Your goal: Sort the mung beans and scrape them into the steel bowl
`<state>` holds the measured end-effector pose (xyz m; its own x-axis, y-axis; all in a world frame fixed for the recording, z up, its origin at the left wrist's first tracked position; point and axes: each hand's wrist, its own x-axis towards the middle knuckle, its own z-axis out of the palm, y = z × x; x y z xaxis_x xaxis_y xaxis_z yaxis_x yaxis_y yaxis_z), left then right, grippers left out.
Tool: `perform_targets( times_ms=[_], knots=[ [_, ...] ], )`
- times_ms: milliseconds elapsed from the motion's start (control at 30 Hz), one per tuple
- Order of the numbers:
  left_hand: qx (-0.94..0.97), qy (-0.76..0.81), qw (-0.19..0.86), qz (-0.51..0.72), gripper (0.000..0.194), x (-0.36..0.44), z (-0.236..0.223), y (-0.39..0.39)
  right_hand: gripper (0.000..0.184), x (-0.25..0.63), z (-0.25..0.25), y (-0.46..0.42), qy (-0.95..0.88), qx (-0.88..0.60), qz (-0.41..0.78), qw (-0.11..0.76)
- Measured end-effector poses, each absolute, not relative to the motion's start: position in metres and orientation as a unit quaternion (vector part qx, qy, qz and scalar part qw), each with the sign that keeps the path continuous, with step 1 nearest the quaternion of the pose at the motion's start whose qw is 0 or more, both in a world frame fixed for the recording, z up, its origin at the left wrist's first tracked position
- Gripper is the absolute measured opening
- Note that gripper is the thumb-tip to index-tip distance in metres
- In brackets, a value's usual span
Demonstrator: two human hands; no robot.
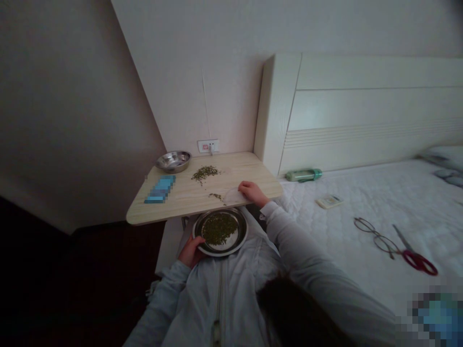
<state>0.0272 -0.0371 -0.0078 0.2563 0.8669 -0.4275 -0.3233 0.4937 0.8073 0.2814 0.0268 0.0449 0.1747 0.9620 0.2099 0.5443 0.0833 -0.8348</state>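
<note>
My left hand [191, 251] grips the left rim of a round stainless steel dish [236, 241] at my lap, just below the table's front edge. Small green dried bits [217, 227], whose kind I cannot make out, cover much of its bottom. On the wooden table [177, 207], my right hand [251, 192] is closed on a pale, translucent, rounded scraper-like piece [234, 195]. A thin scatter of green bits [216, 196] lies just left of that piece. Farther back is a larger loose pile [205, 173] of the same bits.
An empty-looking steel bowl [173, 162] and a blurred blue rectangle [161, 189] are on the table's left. To the right, the bed [307, 226] holds a green bottle [304, 175], a pale flat device [329, 201], glasses [376, 236] and red-handled scissors [419, 262].
</note>
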Motion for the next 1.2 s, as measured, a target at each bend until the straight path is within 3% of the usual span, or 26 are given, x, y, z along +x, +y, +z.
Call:
perform_targets(
  times_ms=[433,967,1200],
  knots=[
    [0.283,0.47,0.734,0.4,0.052,0.027,-0.011,-0.034,0.014,0.281,0.043,0.027,-0.57,-0.611,0.275,0.475],
    [0.309,0.456,0.731,0.403,0.051,0.028,0.002,-0.042,0.017,0.283,0.04,0.03,-0.604,-0.613,0.283,0.424],
    [0.307,0.457,0.731,0.404,0.051,0.03,0.005,-0.042,0.015,0.284,0.038,0.033,-0.588,-0.604,0.265,0.468]
  ],
)
